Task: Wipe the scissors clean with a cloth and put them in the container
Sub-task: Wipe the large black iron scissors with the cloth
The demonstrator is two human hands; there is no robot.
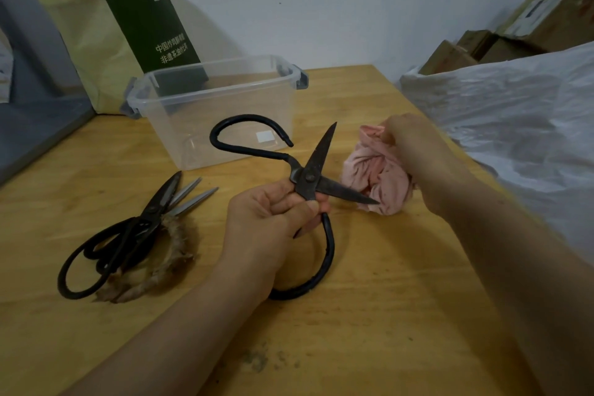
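Mid-frame, our left hand (266,219) pinches the dull black iron scissors (321,151) at the pivot, blades spread. Just right, our right hand (411,145) clutches a crumpled pink cloth (373,173) beside the lower blade's tip; the clear plastic container (180,125) stands behind.

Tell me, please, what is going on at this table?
A person's left hand grips open black scissors near the pivot, while the right hand holds a bunched pink cloth at one blade's tip. Other pairs lie on the table to the left, and the clear container behind holds none yet.
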